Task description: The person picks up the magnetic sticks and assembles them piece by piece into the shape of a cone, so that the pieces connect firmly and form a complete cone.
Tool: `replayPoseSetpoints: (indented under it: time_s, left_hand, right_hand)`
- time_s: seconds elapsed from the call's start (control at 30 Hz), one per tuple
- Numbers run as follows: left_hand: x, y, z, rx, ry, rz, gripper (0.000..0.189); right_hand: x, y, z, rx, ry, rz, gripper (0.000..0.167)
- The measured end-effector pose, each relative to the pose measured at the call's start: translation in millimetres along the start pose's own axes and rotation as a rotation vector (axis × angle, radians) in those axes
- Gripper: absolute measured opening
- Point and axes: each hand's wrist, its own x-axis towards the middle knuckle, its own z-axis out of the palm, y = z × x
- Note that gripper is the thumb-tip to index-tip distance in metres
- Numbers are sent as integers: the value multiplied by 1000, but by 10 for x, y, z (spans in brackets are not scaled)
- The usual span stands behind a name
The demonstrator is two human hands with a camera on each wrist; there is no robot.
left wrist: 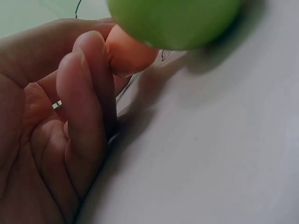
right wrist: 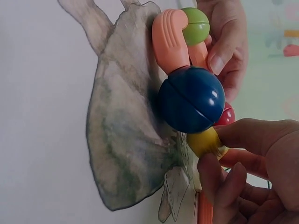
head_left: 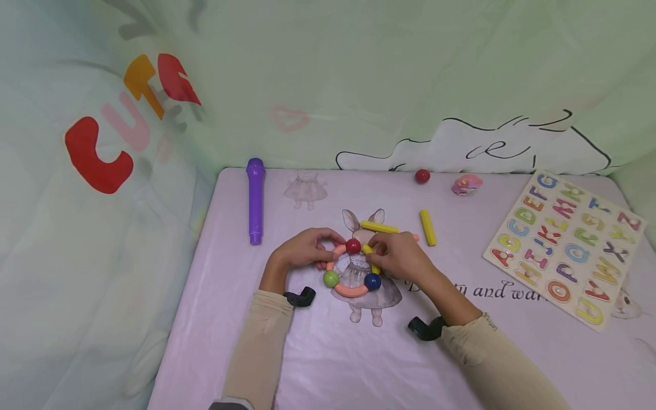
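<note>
A ring of toy pieces lies between the two hands over the printed rabbit, made of curved rods joined by a red ball (head_left: 353,246), a green ball (head_left: 331,278) and a blue ball (head_left: 372,281). An orange curved rod (head_left: 351,291) forms its near side. On the ring's left, the left hand (head_left: 306,249) pinches another orange curved rod (left wrist: 131,53) near the green ball. The right hand (head_left: 405,257) pinches a yellow curved rod (right wrist: 204,142) between the blue and red balls; its fingers cover part of that rod.
Beyond the right hand lie a yellow straight rod (head_left: 378,227), partly hidden orange rod (head_left: 416,237) and another yellow rod (head_left: 427,228). Farther back are a loose red ball (head_left: 422,176) and small pink object (head_left: 467,184). A purple toy microphone (head_left: 255,202) lies left, an alphabet board (head_left: 569,250) right.
</note>
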Motion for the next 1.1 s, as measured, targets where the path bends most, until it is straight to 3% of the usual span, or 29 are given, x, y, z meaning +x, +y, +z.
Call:
replayPoseSetpoints:
  time_s: [0.27, 0.6, 0.83, 1.1]
  left_hand:
    - [-7, 26, -8, -21, -7, 2, 39]
    - [6, 19, 9, 25, -18, 56, 43]
    - [25, 13, 36, 39, 15, 21, 32]
    - [31, 23, 37, 44, 21, 13, 35]
  right_hand:
    - [4, -18, -1, -15, 11, -19, 27]
    - [10, -16, 25, -12, 26, -8, 28]
    - [-47, -12, -17, -16, 40, 15, 28]
    - [-116, 47, -107, -16, -121, 32, 47]
